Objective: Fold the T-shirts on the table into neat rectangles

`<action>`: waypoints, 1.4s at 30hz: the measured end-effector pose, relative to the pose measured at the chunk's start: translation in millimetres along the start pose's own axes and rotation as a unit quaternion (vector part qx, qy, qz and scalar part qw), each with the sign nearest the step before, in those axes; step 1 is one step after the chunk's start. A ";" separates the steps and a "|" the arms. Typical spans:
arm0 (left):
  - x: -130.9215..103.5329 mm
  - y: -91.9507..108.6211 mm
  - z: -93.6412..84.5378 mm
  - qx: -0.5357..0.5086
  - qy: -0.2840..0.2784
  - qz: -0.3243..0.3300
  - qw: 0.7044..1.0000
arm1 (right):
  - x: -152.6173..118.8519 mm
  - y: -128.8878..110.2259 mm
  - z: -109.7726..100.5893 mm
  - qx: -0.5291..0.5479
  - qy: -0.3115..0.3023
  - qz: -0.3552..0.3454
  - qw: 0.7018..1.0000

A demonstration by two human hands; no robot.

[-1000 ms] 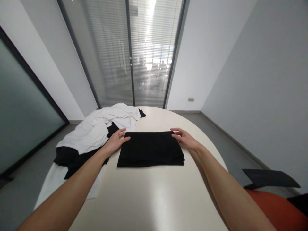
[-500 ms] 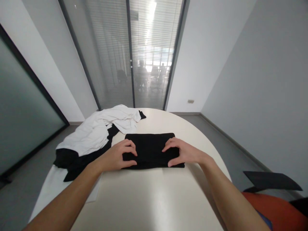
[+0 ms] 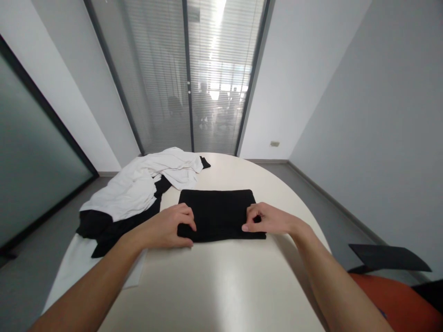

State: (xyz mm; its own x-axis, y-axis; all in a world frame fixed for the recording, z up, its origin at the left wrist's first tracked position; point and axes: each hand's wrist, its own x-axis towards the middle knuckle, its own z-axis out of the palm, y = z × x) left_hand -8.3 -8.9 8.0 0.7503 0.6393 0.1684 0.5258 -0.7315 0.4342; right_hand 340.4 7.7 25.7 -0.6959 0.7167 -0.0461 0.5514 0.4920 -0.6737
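A folded black cloth (image 3: 218, 214) lies flat as a rectangle on the pale table (image 3: 214, 281). My left hand (image 3: 173, 226) rests at its left edge, fingers curled but apart, thumb by the near left corner. On the right part of the cloth, my right hand (image 3: 270, 219) has its thumb and fingers drawn together in a pinch; whether fabric is between them is hidden.
A loose white garment (image 3: 134, 189) with black parts spreads over the table's left side. Beneath it lies another white item (image 3: 74, 263). An orange chair (image 3: 391, 295) with a black armrest stands at the lower right.
My right hand's fingers have closed from a spread curl into a pinch, nearer the cloth's right edge. My left hand has shifted slightly left and toward me.
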 end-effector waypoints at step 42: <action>-5.4 -5.1 13.0 0.022 0.021 -0.028 0.999 | 28.5 -1.1 23.4 -0.162 0.281 0.063 0.944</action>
State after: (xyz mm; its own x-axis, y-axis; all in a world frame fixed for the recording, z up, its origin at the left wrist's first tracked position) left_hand -9.8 -11.8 -6.6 0.7023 0.6883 0.1818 0.5844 -0.7033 0.4048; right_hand 309.1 16.0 7.8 -0.3110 0.8840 0.3490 0.7894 0.4448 -0.4232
